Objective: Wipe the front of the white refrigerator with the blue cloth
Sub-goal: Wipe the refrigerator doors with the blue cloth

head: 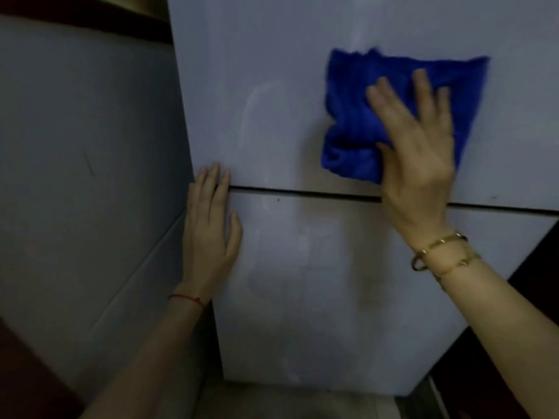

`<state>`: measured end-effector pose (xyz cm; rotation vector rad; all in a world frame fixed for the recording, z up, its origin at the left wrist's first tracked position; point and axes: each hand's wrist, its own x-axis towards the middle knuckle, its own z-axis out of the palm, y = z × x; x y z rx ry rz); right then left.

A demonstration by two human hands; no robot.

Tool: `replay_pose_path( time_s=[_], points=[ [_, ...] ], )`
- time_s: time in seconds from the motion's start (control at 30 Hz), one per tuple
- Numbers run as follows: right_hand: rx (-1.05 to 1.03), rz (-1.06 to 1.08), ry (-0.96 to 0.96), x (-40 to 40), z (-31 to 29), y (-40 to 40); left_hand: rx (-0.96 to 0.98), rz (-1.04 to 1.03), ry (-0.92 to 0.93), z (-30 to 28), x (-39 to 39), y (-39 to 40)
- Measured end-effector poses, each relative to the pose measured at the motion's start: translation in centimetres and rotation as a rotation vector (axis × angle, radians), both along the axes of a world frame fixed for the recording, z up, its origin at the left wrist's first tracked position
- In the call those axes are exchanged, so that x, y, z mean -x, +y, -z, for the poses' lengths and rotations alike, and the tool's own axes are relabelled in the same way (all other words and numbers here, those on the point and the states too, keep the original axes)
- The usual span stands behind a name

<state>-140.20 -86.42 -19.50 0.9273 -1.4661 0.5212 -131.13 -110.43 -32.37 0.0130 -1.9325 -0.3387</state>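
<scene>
While my right hand (414, 152) presses the blue cloth (363, 116) flat, fingers spread, on the refrigerator (272, 71) upper door, my left hand (208, 234) braces open-palmed at the edge; faint smears suggest the lower door remains.

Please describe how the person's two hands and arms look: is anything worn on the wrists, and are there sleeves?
Both forearms are bare, with no sleeves in view and no gloves. The left hand has a thin red string tied around its wrist. The right hand wears gold-coloured bracelets on its wrist, one a smooth bangle, another thinner, like a chain. No rings can be seen.
</scene>
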Motion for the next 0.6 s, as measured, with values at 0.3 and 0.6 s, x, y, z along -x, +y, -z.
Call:
replay_pose_path(
  time_s=[0.3,0.6],
  points=[
    [-0.088,0.15,-0.035,1.2,12.1,2.7,0.03,-0.026,-0.02,5.9,0.9,1.1],
    [-0.38,0.121,0.067,4.3,21.8,0.4,0.097,-0.079,-0.01,9.8,1.9,0.8]
  ],
)
